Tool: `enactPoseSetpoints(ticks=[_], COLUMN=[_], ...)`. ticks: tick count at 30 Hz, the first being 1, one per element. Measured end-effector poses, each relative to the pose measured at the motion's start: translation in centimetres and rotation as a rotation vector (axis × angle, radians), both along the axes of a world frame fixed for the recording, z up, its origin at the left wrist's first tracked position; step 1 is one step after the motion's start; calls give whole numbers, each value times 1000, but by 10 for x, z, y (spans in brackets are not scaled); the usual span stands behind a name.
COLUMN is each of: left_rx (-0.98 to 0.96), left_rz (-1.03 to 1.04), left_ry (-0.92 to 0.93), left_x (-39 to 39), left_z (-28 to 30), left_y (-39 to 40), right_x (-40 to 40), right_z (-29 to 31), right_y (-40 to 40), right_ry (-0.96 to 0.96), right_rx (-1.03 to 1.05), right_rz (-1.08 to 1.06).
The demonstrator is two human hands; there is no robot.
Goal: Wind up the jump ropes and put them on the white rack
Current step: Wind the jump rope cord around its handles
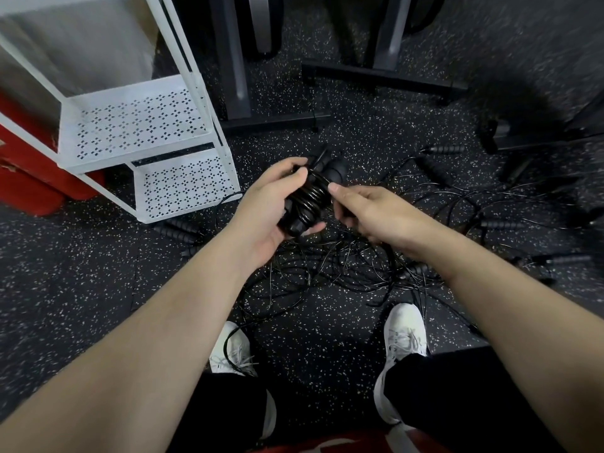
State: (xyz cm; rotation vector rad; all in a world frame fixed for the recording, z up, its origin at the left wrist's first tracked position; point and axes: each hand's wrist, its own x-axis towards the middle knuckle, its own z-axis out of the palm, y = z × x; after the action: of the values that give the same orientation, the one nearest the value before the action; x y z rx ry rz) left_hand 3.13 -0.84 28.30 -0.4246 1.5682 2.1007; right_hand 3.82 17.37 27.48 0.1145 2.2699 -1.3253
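Left hand (261, 210) gripping wound jump rope (309, 199) (handles together), right hand (369, 214) pinching cord

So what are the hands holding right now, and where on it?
The left hand grips the wound jump rope bundle around its handles and coils. The right hand pinches the rope's cord beside the coils.
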Motion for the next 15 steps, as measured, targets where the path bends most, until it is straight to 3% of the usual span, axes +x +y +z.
enactPoseSetpoints(ticks=[8, 15], left_rx=[183, 35], left_rz=[103, -113], left_ry=[-165, -156], left_x=[1, 3], left_z=[10, 13], left_y=[-1, -2], right_x=[1, 6], right_z=[7, 7], right_y=[-1, -2], right_ry=[102, 276], right_rx=[-262, -220], right_rz=[-11, 63])
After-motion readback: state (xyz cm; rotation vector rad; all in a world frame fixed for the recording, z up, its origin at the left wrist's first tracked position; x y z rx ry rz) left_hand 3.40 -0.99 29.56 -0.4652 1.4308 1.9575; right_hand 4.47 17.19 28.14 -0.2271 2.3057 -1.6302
